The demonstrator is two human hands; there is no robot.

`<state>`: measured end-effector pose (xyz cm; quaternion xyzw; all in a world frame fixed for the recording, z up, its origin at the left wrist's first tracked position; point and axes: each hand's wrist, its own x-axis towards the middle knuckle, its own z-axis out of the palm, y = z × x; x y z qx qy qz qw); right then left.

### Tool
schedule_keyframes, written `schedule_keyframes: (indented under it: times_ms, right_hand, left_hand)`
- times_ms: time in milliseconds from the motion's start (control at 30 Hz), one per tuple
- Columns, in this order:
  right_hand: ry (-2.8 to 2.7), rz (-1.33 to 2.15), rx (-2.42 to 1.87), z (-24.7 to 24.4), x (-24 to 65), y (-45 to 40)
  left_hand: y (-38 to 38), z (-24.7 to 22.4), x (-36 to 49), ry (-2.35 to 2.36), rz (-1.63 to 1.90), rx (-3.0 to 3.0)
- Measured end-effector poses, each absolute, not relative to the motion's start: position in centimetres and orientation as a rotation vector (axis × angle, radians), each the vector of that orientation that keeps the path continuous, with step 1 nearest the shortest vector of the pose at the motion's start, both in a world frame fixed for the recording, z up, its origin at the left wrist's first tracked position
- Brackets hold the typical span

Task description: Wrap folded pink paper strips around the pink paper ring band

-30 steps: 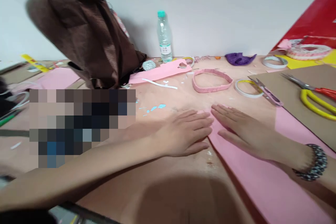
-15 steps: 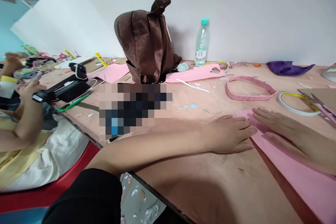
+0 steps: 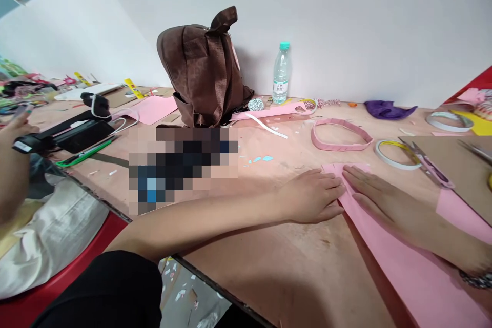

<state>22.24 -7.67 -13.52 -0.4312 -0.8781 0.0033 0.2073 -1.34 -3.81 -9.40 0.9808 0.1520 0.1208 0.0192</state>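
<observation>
A long pink sheet, apparently folded, runs from the table's middle to its lower right edge. My left hand lies flat with its fingertips on the sheet's far left edge. Palm down across the same sheet, my right hand has its fingers stretched out. The fingertips of both hands come close together near the sheet's far end. Just beyond them lie a pink band ring and a roll of double-sided tape. Scissors with a pink handle rest to the right of the tape.
A brown backpack and a water bottle stand along the white wall. Brown cardboard and a purple piece lie at the right. Another person's arm shows at the left, beside a black device.
The view has swung to the right, so more cardboard and a second pair of scissors show. Both hands stay flat on the pink sheet with little visible movement.
</observation>
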Motion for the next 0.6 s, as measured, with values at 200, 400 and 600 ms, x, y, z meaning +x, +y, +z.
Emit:
schedule_keyframes:
  times_ms: [200,400,600]
  right_hand:
    - [-2.466,0.007,-1.347,-12.6,20.9,-8.0]
    - [-2.452,0.095,-1.443,-12.1,20.6,-8.0]
    - [-2.459,0.089,-1.463,-11.1,20.5,-8.5]
  left_hand:
    - [-3.7,-9.0,-1.7,0.499,0.400,2.980]
    - [-3.6,-9.5,-1.4,0.517,0.458,2.899]
    - [-3.9,-5.6,-9.7,0.960,0.414,2.883]
